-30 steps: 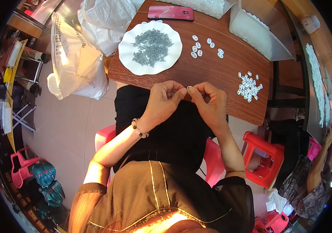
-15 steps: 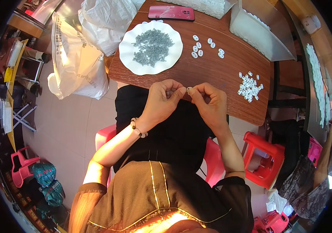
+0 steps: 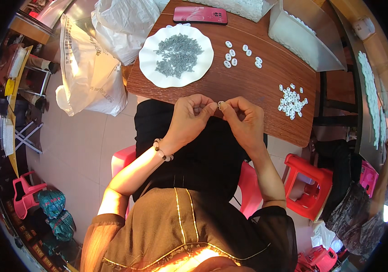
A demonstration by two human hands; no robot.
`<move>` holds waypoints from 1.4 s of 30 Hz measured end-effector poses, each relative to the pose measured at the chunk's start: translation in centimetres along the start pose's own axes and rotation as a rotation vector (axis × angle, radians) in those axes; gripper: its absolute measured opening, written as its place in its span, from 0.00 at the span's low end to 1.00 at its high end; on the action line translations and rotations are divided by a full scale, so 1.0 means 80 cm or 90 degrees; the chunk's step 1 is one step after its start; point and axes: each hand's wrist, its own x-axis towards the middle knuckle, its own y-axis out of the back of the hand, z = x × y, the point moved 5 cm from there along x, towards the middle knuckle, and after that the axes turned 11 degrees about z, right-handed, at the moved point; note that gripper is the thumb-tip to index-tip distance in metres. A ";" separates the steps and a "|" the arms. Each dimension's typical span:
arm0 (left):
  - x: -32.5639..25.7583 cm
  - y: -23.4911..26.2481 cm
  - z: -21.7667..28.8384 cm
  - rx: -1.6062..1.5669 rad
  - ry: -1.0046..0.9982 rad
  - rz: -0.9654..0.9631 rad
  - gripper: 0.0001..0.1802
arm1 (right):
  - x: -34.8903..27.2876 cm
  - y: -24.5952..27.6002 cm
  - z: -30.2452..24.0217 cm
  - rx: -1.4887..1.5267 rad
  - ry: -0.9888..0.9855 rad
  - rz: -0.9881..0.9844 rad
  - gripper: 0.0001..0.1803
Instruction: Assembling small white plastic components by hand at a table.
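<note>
Where the near edge of the brown wooden desk met the lap, both hands were found raised and brought together. A small white piece was seen pinched at the meeting point, gripped between thumb and forefinger of the right hand. The left hand was held just beside it, its fingers pressed together at the tips and touching, or all but touching, the piece from the left. Whether something thin was also held in the left fingertips could not be told. The piece lay directly between the two hands, with no gap to either; its long axis was too small to be judged. The remaining fingers of both hands were curled inward.

Farther off on the desk, a white scalloped plate bearing a heap of small grey parts was noted on the left side, nearer the left hand. A few loose white pieces lay to the right of the plate, and a cluster of like white pieces lay near the right edge, closer to the right hand. A pink phone rested at the far edge, and a clear tray at the far right.
</note>
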 end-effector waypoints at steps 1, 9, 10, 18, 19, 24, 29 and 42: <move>0.000 0.000 -0.001 -0.001 0.001 0.000 0.06 | 0.000 0.000 0.000 0.000 0.000 0.000 0.07; 0.002 0.004 -0.003 0.017 0.005 0.003 0.06 | -0.002 -0.001 -0.001 -0.009 0.003 -0.013 0.07; 0.001 0.004 -0.003 0.024 0.010 0.003 0.06 | -0.002 -0.002 0.000 -0.009 0.003 -0.013 0.07; -0.001 0.000 0.002 0.001 0.005 -0.004 0.06 | 0.000 -0.001 -0.001 0.006 0.007 -0.009 0.07; -0.001 0.000 0.001 0.002 0.005 -0.005 0.06 | 0.000 0.000 -0.002 0.006 0.007 -0.009 0.07; -0.002 -0.002 0.001 -0.017 0.004 -0.010 0.06 | -0.001 0.000 -0.001 0.006 -0.004 -0.009 0.07; 0.001 0.001 -0.003 0.032 0.003 -0.005 0.06 | 0.000 -0.001 -0.002 -0.005 -0.002 -0.017 0.07; 0.006 -0.005 -0.001 -0.041 0.019 -0.001 0.10 | 0.005 0.005 0.000 0.042 -0.046 -0.001 0.10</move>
